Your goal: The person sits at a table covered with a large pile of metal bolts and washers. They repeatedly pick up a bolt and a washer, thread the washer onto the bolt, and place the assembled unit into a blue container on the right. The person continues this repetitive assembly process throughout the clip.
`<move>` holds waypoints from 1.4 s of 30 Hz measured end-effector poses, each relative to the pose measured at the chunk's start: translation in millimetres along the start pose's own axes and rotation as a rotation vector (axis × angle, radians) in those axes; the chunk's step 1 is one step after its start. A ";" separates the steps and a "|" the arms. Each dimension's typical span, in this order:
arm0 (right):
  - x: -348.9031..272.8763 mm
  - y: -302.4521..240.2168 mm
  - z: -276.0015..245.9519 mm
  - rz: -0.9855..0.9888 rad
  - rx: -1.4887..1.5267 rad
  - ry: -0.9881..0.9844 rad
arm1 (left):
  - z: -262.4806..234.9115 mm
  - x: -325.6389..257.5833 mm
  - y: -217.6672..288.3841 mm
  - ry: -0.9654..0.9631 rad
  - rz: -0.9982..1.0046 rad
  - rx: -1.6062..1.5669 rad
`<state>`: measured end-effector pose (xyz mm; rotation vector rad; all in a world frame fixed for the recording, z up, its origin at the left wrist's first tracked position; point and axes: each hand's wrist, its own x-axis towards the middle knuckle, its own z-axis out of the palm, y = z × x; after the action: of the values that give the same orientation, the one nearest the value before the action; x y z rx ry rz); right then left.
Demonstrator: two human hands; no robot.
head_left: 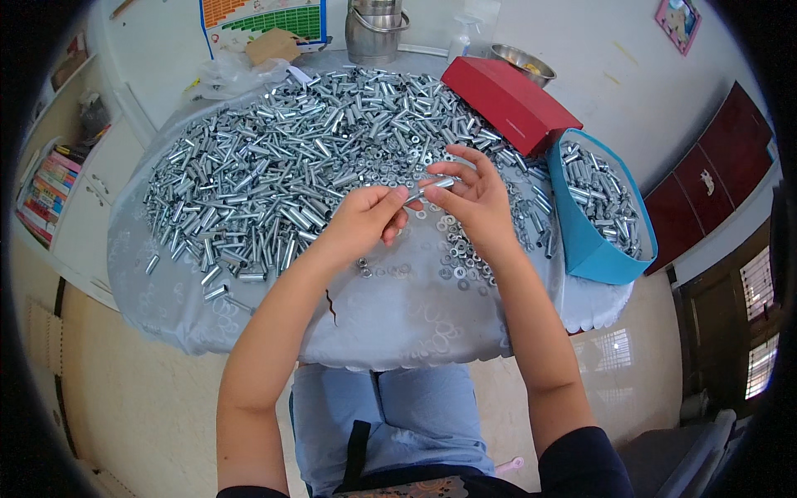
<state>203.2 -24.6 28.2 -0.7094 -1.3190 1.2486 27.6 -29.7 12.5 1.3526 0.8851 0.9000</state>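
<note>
From the head camera: both hands meet at table centre on one metal tube (pixel 433 186). The right hand (pixel 473 199) pinches its far end; the left hand (pixel 361 220) pinches the near end. Likely light, stiff, slippery; grip its ends. The tube heap (pixel 290 158) lies at ten o'clock.

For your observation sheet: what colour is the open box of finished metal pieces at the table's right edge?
Blue: the box shows best in the head view.

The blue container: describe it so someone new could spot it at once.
Start at the round table heaped with silvery metal sleeves. At its right edge, beside the red box, sits the blue container. It alone is open-topped and holds sleeves inside.
</note>
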 end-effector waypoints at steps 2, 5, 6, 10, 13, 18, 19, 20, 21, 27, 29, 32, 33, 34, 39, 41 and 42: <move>-1.1 1.6 3.5 0.003 0.008 -0.001 | 7.0 -1.6 0.1 -0.004 -0.081 -0.199; -3.7 6.4 7.2 -0.009 -0.063 -0.064 | 10.3 0.0 1.5 -0.004 -0.213 -0.413; -5.3 9.1 9.4 -0.011 -0.095 -0.107 | 10.2 0.6 1.0 -0.002 -0.262 -0.472; -8.0 20.5 14.9 -0.094 -0.363 -0.168 | 12.4 -1.1 3.1 -0.082 -0.267 -0.510; -10.0 17.1 16.9 -0.193 -0.554 -0.166 | 11.4 -2.8 3.8 -0.111 -0.235 -0.455; -9.5 19.7 12.1 -0.481 -0.903 -0.106 | 9.3 -2.0 3.2 -0.100 -0.208 -0.412; -11.6 17.4 12.6 -0.445 -0.886 -0.114 | 10.5 -2.7 5.2 -0.034 -0.215 -0.413; -12.9 16.1 12.3 -0.409 -0.868 -0.121 | 12.8 -3.9 8.1 0.032 -0.223 -0.415; -12.8 14.4 10.0 -0.380 -0.838 -0.167 | 13.1 -5.1 11.0 0.099 -0.227 -0.414; -13.4 -4.8 -11.5 -0.167 -1.104 -0.611 | -12.3 1.5 5.2 0.077 -0.137 -0.570; -13.1 2.6 -15.4 -0.131 -1.080 -0.694 | -12.5 -0.1 7.8 0.092 -0.121 -0.581; -13.0 6.9 -11.9 -0.127 -1.059 -0.726 | -9.4 -0.2 8.9 0.109 -0.139 -0.572; -12.3 7.5 -11.0 -0.134 -1.048 -0.732 | -9.9 -0.3 8.8 0.110 -0.146 -0.561; -11.7 8.9 -10.7 -0.140 -1.037 -0.738 | -10.4 -0.1 8.0 0.110 -0.154 -0.551; -13.9 11.4 -7.1 -0.126 -0.965 -0.761 | -7.7 0.6 8.5 0.123 -0.183 -0.500; -14.0 9.3 -5.2 -0.096 -0.924 -0.775 | -6.6 -0.6 9.7 0.122 -0.181 -0.455; -14.3 5.0 -2.7 -0.048 -0.856 -0.725 | -6.8 -1.7 9.5 0.124 -0.183 -0.440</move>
<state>207.2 -35.9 18.6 -0.8166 -2.5216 0.8857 20.5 -28.3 21.9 0.8323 0.8295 0.9748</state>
